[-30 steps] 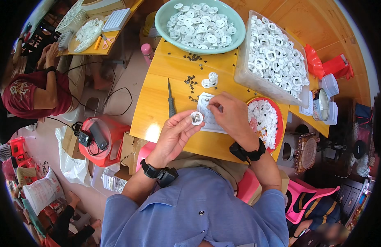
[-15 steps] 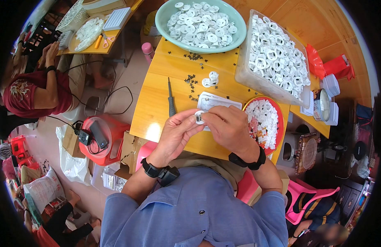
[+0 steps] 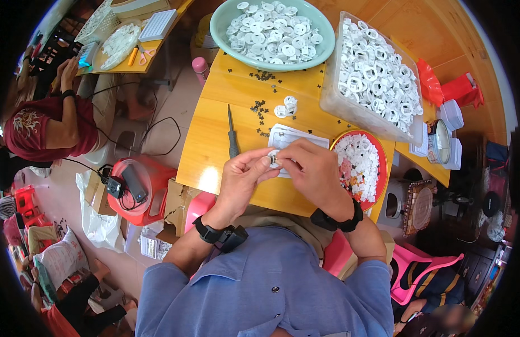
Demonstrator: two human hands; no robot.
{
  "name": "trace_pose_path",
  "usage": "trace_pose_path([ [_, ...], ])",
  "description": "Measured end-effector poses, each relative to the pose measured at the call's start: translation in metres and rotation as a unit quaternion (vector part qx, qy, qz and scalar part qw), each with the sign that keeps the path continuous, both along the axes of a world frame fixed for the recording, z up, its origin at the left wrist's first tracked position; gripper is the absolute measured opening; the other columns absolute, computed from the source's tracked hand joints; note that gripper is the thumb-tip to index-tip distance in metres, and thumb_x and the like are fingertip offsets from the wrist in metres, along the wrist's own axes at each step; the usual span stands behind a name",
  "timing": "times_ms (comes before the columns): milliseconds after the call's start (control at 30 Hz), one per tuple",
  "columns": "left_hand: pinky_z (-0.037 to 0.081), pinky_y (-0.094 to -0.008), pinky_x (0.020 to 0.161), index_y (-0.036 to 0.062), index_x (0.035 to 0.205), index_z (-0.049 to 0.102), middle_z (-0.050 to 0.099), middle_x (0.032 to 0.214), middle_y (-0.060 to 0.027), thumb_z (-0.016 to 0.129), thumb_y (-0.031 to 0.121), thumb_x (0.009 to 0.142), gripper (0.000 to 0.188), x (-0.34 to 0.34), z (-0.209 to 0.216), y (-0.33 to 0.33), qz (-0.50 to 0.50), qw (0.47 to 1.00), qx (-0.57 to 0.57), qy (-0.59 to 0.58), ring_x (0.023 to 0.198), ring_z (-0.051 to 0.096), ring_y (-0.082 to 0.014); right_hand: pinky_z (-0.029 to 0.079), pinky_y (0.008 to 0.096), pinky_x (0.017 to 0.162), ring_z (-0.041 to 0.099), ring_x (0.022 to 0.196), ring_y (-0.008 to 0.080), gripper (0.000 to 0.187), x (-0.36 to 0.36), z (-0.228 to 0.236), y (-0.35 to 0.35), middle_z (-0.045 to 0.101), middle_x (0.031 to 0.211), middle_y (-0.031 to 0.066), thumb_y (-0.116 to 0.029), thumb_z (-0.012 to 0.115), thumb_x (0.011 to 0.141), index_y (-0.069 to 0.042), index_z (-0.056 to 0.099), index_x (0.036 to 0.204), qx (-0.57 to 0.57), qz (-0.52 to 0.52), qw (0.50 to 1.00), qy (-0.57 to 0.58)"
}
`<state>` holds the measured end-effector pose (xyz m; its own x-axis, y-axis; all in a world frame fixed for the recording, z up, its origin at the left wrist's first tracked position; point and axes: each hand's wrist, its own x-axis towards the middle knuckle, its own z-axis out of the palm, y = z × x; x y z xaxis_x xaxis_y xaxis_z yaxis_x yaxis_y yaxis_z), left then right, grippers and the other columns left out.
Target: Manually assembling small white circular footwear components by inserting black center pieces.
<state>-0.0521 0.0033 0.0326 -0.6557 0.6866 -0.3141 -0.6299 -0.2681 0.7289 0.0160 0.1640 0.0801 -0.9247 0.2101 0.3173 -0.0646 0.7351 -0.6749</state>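
My left hand (image 3: pixel 241 178) pinches a small round white plastic part (image 3: pixel 273 158) by its left side, above the front of the table. From the right, the bent fingers of my right hand (image 3: pixel 316 171) press together on the same part and cover some of it. A dark detail shows at its centre, too small to name. Just beyond my hands lies a shallow white tray (image 3: pixel 313 138), partly hidden by them. A dark-handled screwdriver (image 3: pixel 233 140) rests to its left. Small black pieces (image 3: pixel 260 109) are scattered farther off, beside a few round white parts (image 3: pixel 286 108).
A teal basin (image 3: pixel 271 67) of round white parts stands at the back. Right of it is a clear bin (image 3: pixel 341 109) of white rings. A red-rimmed bowl (image 3: pixel 385 163) of small white pieces sits by my right hand. A co-worker in a maroon shirt (image 3: pixel 46 129) sits at left.
My right fingers have shifted slightly and curl closer over the white part, which has turned a little. Both hands stay in nearly the same place.
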Motion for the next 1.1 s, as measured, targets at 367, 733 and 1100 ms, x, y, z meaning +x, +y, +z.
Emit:
trace_pose_path([
  [367,0.059,-0.0314,0.088,-0.0026,0.123,0.062,0.068,0.114,-0.0125,0.057,0.009,0.099,0.026,0.003,0.004,0.003,-0.001,0.999,-0.030,0.036,0.101,0.067,-0.0170,0.050,0.0316,0.057,0.065,0.064,0.0206,0.004,0.001,0.001,0.004,0.066,0.080,0.0055,-0.010,0.071,0.079,-0.008,0.070,0.082,-0.106,-0.032,0.989,-0.103],
  [733,0.058,-0.0330,0.091,-0.0043,0.121,0.062,0.067,0.115,-0.0140,0.057,0.008,0.099,0.026,-0.003,0.009,0.003,-0.031,0.998,-0.032,0.049,0.102,0.067,-0.0192,0.048,0.0302,0.056,0.061,0.061,0.0182,0.008,0.003,-0.004,0.003,0.064,0.080,0.0066,-0.007,0.071,0.079,-0.006,0.067,0.085,-0.163,-0.042,0.983,-0.075],
  [1100,0.058,-0.0311,0.088,-0.0045,0.119,0.062,0.070,0.109,-0.0137,0.060,0.003,0.096,0.024,-0.003,0.015,0.008,-0.039,0.997,-0.046,0.052,0.097,0.069,-0.0189,0.048,0.0211,0.062,0.062,0.069,0.0051,0.010,0.006,-0.012,0.017,0.068,0.078,0.0026,-0.008,0.070,0.085,0.000,0.067,0.092,-0.419,-0.018,0.892,-0.166],
])
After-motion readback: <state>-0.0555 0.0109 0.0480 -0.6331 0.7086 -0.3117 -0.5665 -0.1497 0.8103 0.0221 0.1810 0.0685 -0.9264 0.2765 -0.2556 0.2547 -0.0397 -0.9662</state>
